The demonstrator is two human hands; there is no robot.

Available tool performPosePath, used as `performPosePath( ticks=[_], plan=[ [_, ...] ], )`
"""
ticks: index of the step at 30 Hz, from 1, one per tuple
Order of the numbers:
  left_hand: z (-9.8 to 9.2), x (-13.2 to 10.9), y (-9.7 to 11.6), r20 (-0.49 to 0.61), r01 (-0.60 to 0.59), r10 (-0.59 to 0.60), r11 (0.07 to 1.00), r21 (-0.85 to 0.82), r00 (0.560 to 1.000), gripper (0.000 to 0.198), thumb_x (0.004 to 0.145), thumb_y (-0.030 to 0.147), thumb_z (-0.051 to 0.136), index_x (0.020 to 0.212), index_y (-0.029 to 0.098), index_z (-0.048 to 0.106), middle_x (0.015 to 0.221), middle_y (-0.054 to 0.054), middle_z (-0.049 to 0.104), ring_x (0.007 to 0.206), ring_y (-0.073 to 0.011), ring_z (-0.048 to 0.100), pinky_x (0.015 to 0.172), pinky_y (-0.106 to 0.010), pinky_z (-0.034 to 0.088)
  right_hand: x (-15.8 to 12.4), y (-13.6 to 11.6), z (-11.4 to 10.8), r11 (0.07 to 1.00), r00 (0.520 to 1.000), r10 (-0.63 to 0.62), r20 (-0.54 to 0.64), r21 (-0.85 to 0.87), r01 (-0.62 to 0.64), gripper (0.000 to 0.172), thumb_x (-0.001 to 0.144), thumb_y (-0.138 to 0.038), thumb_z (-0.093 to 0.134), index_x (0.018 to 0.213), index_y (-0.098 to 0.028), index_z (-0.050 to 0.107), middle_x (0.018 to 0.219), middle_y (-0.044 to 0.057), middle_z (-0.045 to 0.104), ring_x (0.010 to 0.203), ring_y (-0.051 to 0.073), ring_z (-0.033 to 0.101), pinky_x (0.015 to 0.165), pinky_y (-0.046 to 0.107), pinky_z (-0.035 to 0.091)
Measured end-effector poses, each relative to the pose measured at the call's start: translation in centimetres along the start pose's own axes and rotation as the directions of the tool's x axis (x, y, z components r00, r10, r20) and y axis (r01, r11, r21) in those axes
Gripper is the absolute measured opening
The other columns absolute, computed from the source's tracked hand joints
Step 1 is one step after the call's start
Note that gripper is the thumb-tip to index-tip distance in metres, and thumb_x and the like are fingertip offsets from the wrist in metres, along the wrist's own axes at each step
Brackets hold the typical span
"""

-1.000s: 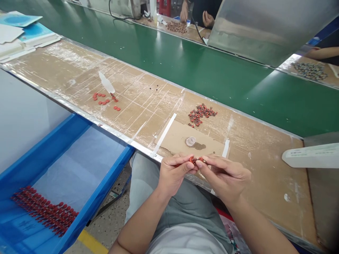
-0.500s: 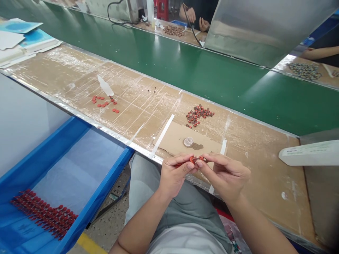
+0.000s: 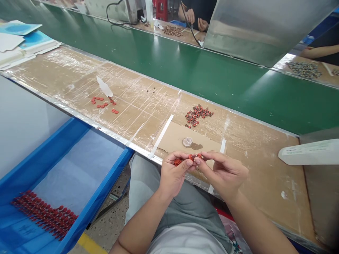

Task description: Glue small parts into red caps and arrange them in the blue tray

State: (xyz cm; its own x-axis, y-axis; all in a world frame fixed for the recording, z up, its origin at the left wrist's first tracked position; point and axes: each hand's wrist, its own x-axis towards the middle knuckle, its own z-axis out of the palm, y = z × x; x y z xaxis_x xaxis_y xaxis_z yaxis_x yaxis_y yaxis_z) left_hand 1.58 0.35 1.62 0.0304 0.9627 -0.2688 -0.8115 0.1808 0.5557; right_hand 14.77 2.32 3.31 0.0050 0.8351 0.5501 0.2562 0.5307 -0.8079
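My left hand (image 3: 173, 173) is closed on red discs (image 3: 177, 161), some of them tucked in its curled fingers. Thumb and forefinger of my right hand (image 3: 225, 173) pinch a small red and dark part (image 3: 198, 155) against the left fingertips. Both hands meet over the table's near edge. Just beyond them, a small clear round dish (image 3: 187, 141) sits on a cardboard sheet (image 3: 169, 139). Behind the sheet lies a pile of small red and black parts (image 3: 198, 115). Loose red discs (image 3: 100, 106) lie farther left by a white pointed strip (image 3: 105, 86).
A blue bin (image 3: 106, 187) at lower left holds rows of red pieces (image 3: 45, 213). Beyond the table runs a green belt (image 3: 159, 60). White and blue sheets (image 3: 29, 35) are stacked at far left. Another person's hands (image 3: 194, 20) work across the belt.
The fingertips have shifted slightly around the small part, and more of the red discs shows in my left hand. The view has moved a little.
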Motion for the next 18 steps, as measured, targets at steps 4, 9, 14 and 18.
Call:
performPosePath(
  ticks=[4,9,14,18],
  plan=[
    [0.11,-0.05,0.05,-0.005,-0.014,0.014,1.000,0.001,1.000,0.015,0.067,0.022,0.085,0.073,0.018,0.072,0.077,0.000,0.076,0.066,-0.0088,0.070,0.064,-0.016,0.057,0.12,0.04,0.01,1.000,1.000,-0.004,0.011,0.010,0.004,0.032,0.068,-0.010,0.081,0.096,-0.025,0.075,0.086,0.003,0.077,0.071,0.019,0.072,0.064,0.033,0.061],
    [-0.07,-0.16,-0.02,-0.017,-0.049,0.050,0.996,0.079,0.999,0.012,0.068,0.023,0.084,0.076,0.020,0.075,0.084,-0.002,0.077,0.071,-0.0115,0.072,0.066,-0.019,0.058,0.35,-0.03,-0.14,1.000,0.999,-0.022,0.024,0.011,0.022,0.036,0.067,-0.007,0.080,0.096,-0.028,0.075,0.085,0.001,0.077,0.069,0.018,0.072,0.063,0.033,0.061],
    [-0.13,-0.30,-0.10,0.032,-0.125,0.122,0.980,0.153,0.992,0.011,0.070,0.020,0.083,0.080,0.021,0.078,0.092,-0.004,0.077,0.078,-0.0142,0.072,0.067,-0.021,0.059,0.41,-0.05,-0.21,1.000,1.000,-0.024,-0.002,-0.004,0.024,0.033,0.067,-0.007,0.080,0.093,-0.026,0.075,0.081,0.001,0.076,0.067,0.018,0.071,0.061,0.031,0.061],
    [-0.05,-0.30,-0.09,0.032,-0.159,0.156,0.970,0.186,0.987,0.010,0.071,0.020,0.082,0.080,0.022,0.078,0.091,-0.004,0.077,0.078,-0.0148,0.072,0.067,-0.022,0.060,0.35,0.07,0.01,0.999,0.998,0.047,-0.042,0.001,-0.047,0.023,0.068,-0.013,0.081,0.087,-0.024,0.075,0.078,0.002,0.076,0.063,0.017,0.070,0.057,0.030,0.061]
  ],
)
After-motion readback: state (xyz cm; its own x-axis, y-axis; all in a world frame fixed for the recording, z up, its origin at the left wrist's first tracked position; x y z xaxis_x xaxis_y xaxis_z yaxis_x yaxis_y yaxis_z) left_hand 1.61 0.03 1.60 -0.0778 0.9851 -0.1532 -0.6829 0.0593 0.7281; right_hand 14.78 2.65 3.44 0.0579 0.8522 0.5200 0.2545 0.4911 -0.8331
